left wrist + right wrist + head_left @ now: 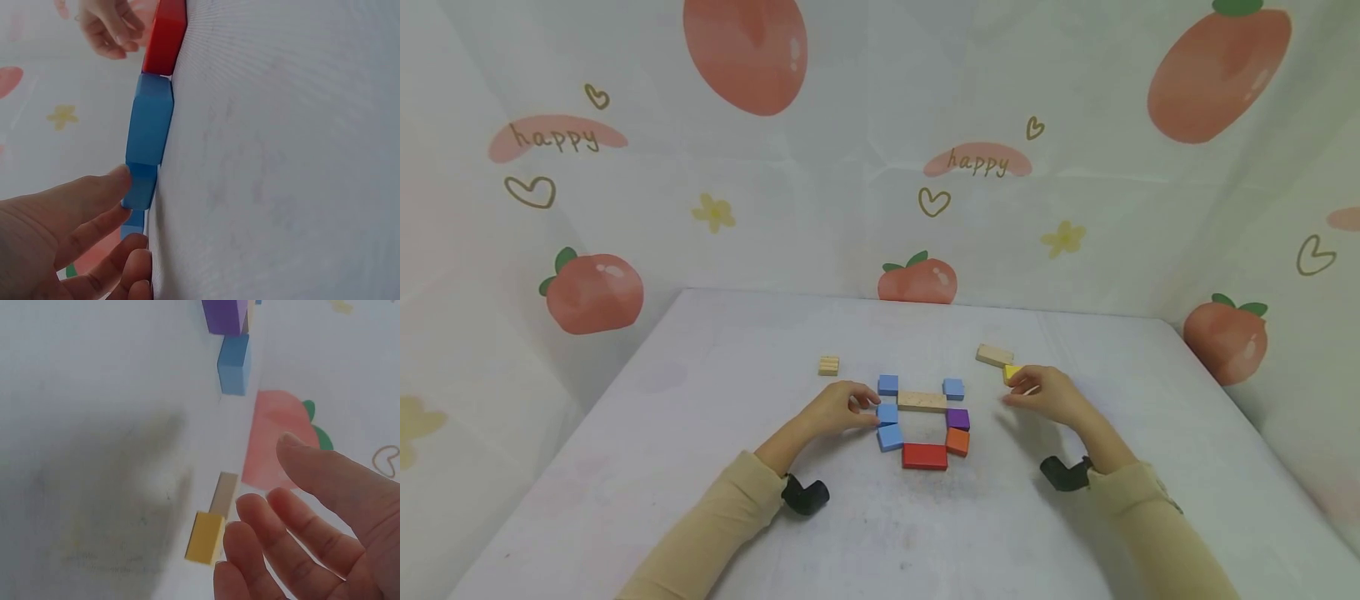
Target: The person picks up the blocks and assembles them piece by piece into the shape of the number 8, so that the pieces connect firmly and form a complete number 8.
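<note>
My left hand (844,407) is beside the left column of blue blocks, thumb and fingers loosely bent. Its thumb and index fingertips lie right at the left edge of the middle blue block (887,414). Another blue block (888,385) stands behind that one and a third (891,437) in front, angled. My right hand (1045,394) hovers right of the arrangement, fingers apart and holding nothing. Beyond its fingertips lies a yellow block (205,537), partly covered by the hand in the head view. A pale wooden plank (995,356) lies just past the yellow block.
A wooden bar (922,402) spans the ring's back. A blue block (953,389), purple block (958,419) and orange block (957,442) line its right side; a red block (924,457) lies in front. Small wooden pieces (829,365) sit back left. A patterned cloth (820,242) hangs behind.
</note>
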`<state>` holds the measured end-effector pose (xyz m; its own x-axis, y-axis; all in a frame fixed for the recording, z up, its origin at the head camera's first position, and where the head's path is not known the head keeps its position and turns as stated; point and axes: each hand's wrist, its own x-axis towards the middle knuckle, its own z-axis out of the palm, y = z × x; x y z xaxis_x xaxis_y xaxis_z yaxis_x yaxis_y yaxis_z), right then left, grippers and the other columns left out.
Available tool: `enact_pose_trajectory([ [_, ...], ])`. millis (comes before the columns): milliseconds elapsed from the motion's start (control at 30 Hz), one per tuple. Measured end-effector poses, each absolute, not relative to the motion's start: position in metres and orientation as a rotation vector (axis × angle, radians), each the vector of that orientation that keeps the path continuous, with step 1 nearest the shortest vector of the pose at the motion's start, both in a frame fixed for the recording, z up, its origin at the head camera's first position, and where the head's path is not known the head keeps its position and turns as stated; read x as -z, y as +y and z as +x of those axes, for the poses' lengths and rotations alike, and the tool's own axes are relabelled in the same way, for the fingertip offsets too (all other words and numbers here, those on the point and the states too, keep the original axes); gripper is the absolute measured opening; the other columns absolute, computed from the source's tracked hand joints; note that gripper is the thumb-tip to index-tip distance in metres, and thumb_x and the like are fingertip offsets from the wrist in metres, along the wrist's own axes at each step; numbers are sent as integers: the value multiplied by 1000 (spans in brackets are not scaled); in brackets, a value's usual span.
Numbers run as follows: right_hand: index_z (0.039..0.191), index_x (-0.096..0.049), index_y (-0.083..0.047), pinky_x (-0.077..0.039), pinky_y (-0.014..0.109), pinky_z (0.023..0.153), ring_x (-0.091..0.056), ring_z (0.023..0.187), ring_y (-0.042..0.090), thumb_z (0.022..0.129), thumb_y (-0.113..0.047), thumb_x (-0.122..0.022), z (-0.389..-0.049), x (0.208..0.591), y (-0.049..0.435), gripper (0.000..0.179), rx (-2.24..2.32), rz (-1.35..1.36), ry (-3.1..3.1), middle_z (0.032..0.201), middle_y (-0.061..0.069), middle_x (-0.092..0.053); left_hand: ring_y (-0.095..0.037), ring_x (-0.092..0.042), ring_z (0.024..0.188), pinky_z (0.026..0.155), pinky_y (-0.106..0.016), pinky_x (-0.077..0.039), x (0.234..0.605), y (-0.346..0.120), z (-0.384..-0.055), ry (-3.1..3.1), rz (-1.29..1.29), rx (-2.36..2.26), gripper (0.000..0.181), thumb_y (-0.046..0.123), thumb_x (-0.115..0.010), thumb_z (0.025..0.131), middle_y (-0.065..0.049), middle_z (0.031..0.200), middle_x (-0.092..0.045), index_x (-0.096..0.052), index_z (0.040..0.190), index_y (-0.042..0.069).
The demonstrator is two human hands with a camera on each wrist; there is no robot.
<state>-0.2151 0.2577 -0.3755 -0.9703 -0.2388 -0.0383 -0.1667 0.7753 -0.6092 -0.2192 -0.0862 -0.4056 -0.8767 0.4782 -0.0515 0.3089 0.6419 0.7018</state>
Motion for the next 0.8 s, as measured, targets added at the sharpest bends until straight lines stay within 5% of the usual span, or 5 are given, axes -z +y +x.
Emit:
enact_pose_trajectory([
  [400, 101, -62, 6, -51, 36, 74, -63, 94, 35, 82, -19, -70, -223, 376, 271, 33, 907, -217, 2902, 98, 22, -67, -11, -53, 79, 71, -22, -46, 409, -86, -220, 2633, 616, -1066, 29, 21, -73, 80, -8, 99, -64, -67, 105, 8],
  [800, 122, -51, 6, -47, 51, 88, -52, 110, 45, 85, -23, -66, -232, 384, 286, 49, 943, -59, 2844, 119, 31, -55, -12, -53, 80, 70, -21, -45, 408, -85, -218, 2623, 596, -1076, 29, 21, -73, 80, -7, 98, -63, -67, 105, 8],
])
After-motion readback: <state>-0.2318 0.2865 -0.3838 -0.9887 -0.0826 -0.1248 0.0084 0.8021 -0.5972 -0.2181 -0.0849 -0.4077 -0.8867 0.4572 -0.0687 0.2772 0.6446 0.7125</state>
